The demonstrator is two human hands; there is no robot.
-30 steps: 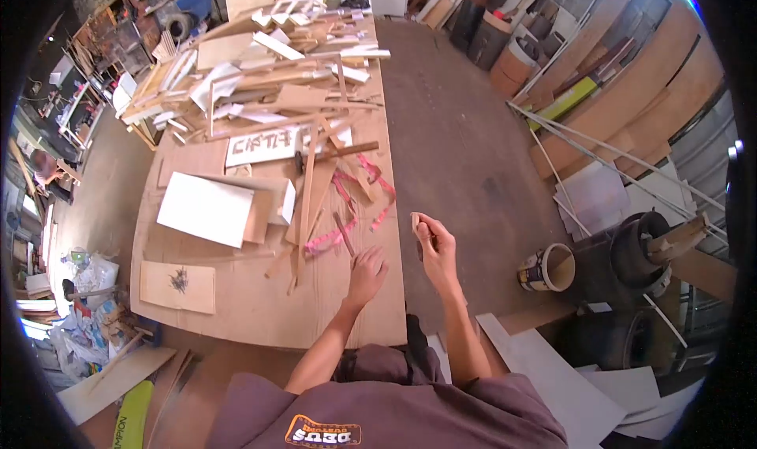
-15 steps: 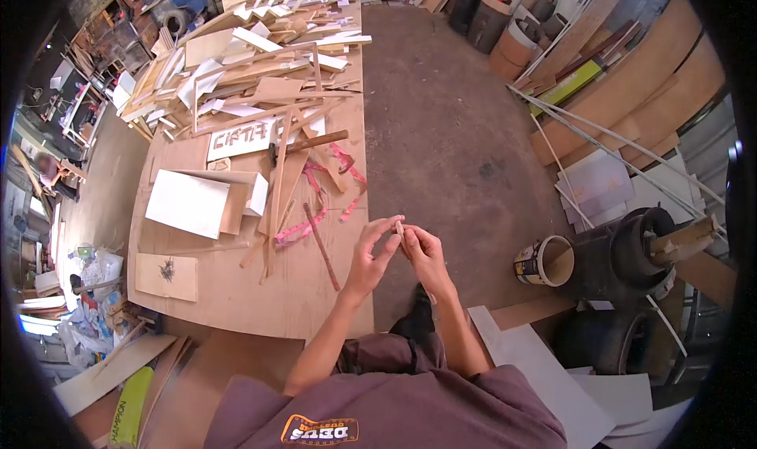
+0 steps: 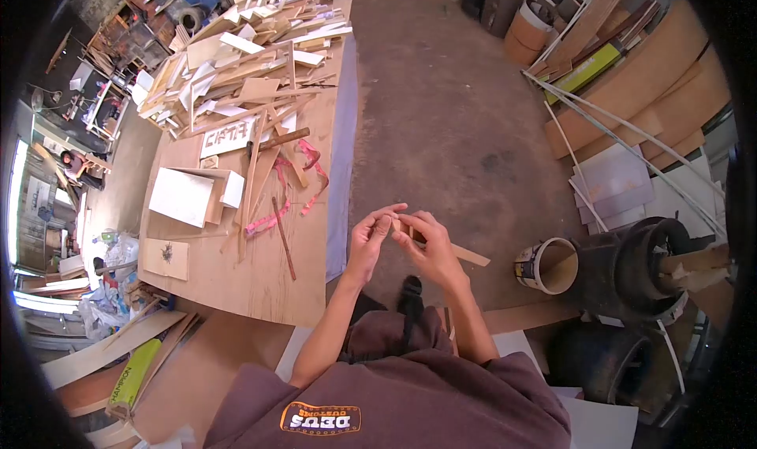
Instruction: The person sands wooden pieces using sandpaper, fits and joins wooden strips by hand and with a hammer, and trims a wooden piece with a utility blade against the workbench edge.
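Note:
A thin, pale wooden strip (image 3: pixel 471 256) is held in front of my body, past the table's right edge. My right hand (image 3: pixel 432 248) is closed around it, and its long end sticks out to the lower right behind the fingers. At the strip's near end, the thumb and fingers of my left hand (image 3: pixel 369 242) pinch it, close to my right fingertips. My hands hide the middle of the strip.
Left of me, the wooden table (image 3: pixel 229 279) bears a heap of wood offcuts (image 3: pixel 260 90), a hammer (image 3: pixel 276 140), pink tape (image 3: pixel 280 185) and a white box (image 3: pixel 183 197). A bucket (image 3: pixel 544 265) and black drum (image 3: pixel 631 264) stand right. A person (image 3: pixel 83 169) sits far left.
My view and body have shifted rightward, away from the table. The strip, seen nearly end-on before, has swung so its length points to the lower right. Both hands stay close together.

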